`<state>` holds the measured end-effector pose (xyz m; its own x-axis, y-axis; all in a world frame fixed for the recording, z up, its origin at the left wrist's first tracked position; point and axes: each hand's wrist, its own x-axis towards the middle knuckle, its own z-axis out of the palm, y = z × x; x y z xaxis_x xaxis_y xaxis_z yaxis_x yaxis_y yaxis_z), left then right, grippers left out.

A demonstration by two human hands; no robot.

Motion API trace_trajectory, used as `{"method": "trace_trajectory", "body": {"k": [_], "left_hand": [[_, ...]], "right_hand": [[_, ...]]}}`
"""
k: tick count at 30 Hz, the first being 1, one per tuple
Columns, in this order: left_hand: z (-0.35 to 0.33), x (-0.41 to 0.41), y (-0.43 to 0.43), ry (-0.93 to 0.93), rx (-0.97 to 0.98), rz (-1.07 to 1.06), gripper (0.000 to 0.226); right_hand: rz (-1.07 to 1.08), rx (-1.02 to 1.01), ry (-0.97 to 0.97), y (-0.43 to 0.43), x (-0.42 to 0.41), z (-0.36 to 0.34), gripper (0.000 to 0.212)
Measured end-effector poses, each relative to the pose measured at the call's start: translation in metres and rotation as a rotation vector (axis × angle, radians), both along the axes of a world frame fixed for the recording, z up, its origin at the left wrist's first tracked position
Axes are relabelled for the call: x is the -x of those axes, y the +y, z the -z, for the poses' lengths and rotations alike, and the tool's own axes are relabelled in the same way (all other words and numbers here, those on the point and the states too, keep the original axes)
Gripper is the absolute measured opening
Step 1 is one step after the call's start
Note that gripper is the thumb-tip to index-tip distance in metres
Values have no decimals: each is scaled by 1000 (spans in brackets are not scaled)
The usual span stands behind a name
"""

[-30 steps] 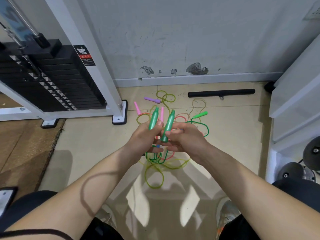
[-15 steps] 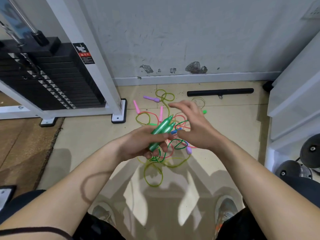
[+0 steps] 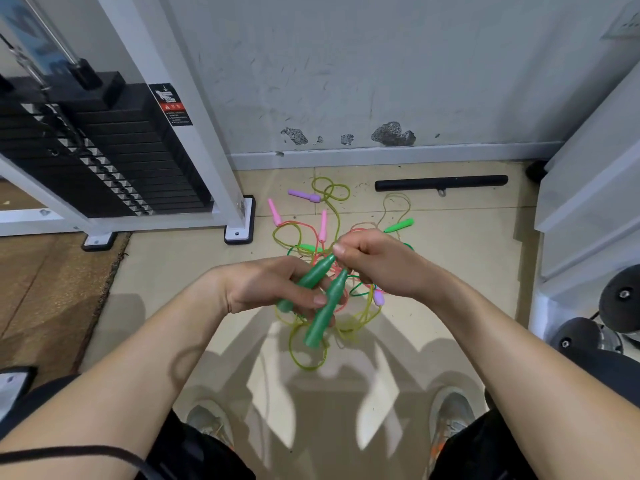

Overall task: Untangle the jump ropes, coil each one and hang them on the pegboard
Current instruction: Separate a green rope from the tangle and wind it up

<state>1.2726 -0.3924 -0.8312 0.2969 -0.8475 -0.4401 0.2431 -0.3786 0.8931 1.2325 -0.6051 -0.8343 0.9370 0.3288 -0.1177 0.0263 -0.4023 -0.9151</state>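
Tiled floor (image 3: 450, 258) w/ tangled ropes (image 3: 362, 291) is flanked by weight stack (image 3: 104, 150) & black bar (image 3: 441, 182). Two green handles (image 3: 322, 313) are gripped in left hand (image 3: 263, 285); one tip is pinched by right hand (image 3: 377, 261); cord there hidden.

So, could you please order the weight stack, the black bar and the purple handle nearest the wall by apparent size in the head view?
1. weight stack
2. black bar
3. purple handle
All sit near the wall, so nearness hardly affects this order.
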Motion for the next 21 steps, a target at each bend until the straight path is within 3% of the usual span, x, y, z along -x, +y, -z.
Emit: {"method": "trace_trajectory", "body": {"k": [3,7,11,17,21], "left_hand": [[0,3,-8,131,85,-67,46],[6,18,-25,242,61,-308,61],[14,27,-39,211,18,-443,59],[17,22,-34,106,88,-423,34],[20,20,-25,12,88,-302,26]], "right_hand": [[-76,43,-17,4,2,2,38],[43,22,-47,1,1,6,17],[27,21,-20,-6,0,8,18],[-59,-94,168,-30,-7,3,10],[10,-37,131,-40,-9,-2,9]]}}
